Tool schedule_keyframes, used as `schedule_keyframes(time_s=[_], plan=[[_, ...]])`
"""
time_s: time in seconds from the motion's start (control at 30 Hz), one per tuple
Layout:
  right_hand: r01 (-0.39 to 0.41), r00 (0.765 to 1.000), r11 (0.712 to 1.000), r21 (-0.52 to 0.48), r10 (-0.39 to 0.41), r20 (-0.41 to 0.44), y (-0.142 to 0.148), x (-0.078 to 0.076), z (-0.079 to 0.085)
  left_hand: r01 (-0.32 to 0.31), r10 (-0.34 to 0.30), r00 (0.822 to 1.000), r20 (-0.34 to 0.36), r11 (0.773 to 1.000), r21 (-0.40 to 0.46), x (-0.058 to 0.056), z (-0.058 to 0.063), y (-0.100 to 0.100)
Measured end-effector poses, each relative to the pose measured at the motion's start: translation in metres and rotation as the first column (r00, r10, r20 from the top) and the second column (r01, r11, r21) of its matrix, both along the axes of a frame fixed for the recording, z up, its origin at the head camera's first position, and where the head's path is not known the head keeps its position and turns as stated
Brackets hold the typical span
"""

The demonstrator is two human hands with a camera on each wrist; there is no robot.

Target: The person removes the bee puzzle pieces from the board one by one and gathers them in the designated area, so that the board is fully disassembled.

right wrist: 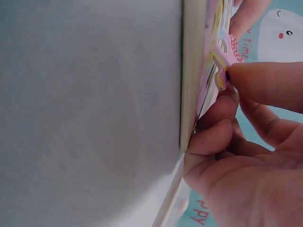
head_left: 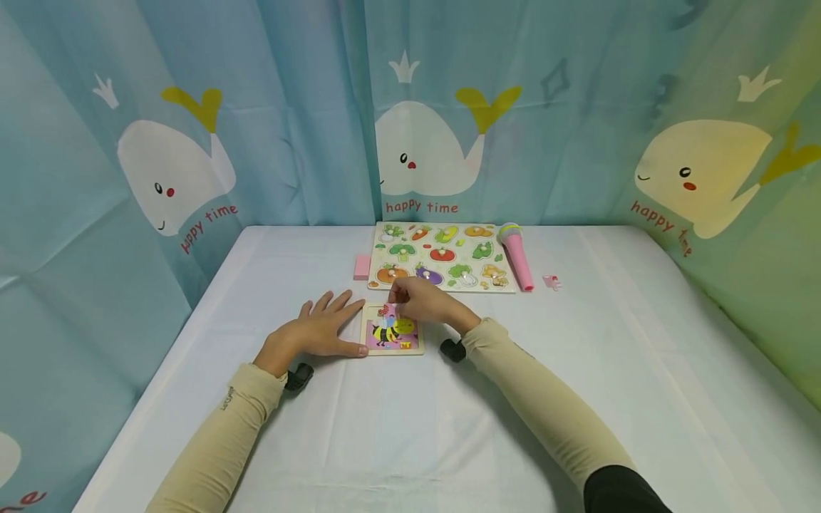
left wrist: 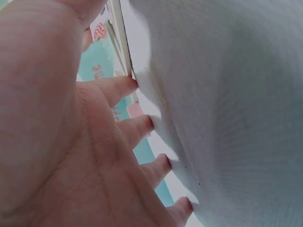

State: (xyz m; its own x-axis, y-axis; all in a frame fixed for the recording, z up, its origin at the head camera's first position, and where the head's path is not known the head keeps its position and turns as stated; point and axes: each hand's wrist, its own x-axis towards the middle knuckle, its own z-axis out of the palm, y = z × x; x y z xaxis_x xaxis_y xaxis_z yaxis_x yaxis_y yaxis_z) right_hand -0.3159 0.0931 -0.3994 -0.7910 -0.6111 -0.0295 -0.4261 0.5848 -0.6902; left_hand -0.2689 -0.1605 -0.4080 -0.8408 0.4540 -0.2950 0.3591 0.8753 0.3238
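A small square jigsaw puzzle with a wooden frame [head_left: 394, 353] lies on the table, showing a yellow and black bee [head_left: 386, 335] on pink. Over its upper right part, my right hand [head_left: 425, 299] pinches a pink puzzle piece [right wrist: 230, 53] with a red-dotted mushroom, between thumb and fingers. That piece stands tilted at the puzzle's surface, its far side hidden by the fingers. To the left, my left hand [head_left: 323, 331] rests with fingers spread, thumb at the frame's lower left corner and index fingertip [left wrist: 128, 84] at its upper left corner.
Behind the puzzle lies a wooden vegetable peg board [head_left: 463, 259]. A pink block [head_left: 362, 268] sits at its left, a pink toy microphone [head_left: 518, 258] at its right. Farther right is a small pink piece [head_left: 552, 283]. Blue curtains [head_left: 308, 128] border the table.
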Motion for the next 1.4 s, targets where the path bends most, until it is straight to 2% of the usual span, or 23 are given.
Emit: schedule_keyframes(time_s=[0.2, 0.53, 0.83, 0.97, 1.13, 1.23, 1.4], plan=[[-0.001, 0.998, 0.996, -0.091, 0.007, 0.062, 0.004, -0.001, -0.001, 0.003, -0.003, 1.000, 0.003, 1.000, -0.005, -0.001, 0.000, 0.000], [0.068, 0.997, 0.996, -0.059, -0.065, 0.041, 0.000, 0.002, -0.001, 0.003, -0.003, 1.000, -0.003, 1.000, -0.004, -0.001, 0.001, 0.001], [0.108, 0.990, 0.989, -0.097, -0.098, 0.105, 0.004, 0.000, -0.002, 0.012, -0.012, 1.000, -0.005, 1.000, -0.008, -0.003, -0.001, 0.003], [0.138, 0.979, 0.975, -0.176, -0.108, 0.173, 0.010, -0.001, 0.000, 0.007, -0.007, 1.000, 0.005, 1.000, 0.016, -0.002, -0.002, 0.001], [0.208, 0.960, 0.940, -0.270, -0.143, 0.241, 0.020, 0.000, 0.006, 0.005, -0.006, 1.000, 0.012, 1.000, 0.025, -0.001, -0.001, 0.000], [0.230, 0.955, 0.924, -0.306, -0.155, 0.252, 0.025, 0.002, 0.010, 0.005, -0.005, 1.000, 0.015, 1.000, 0.026, 0.000, 0.001, 0.000], [0.221, 0.958, 0.909, -0.352, -0.136, 0.251, 0.034, 0.004, 0.012, -0.001, 0.001, 1.000, 0.013, 1.000, 0.009, 0.001, 0.001, 0.001]])
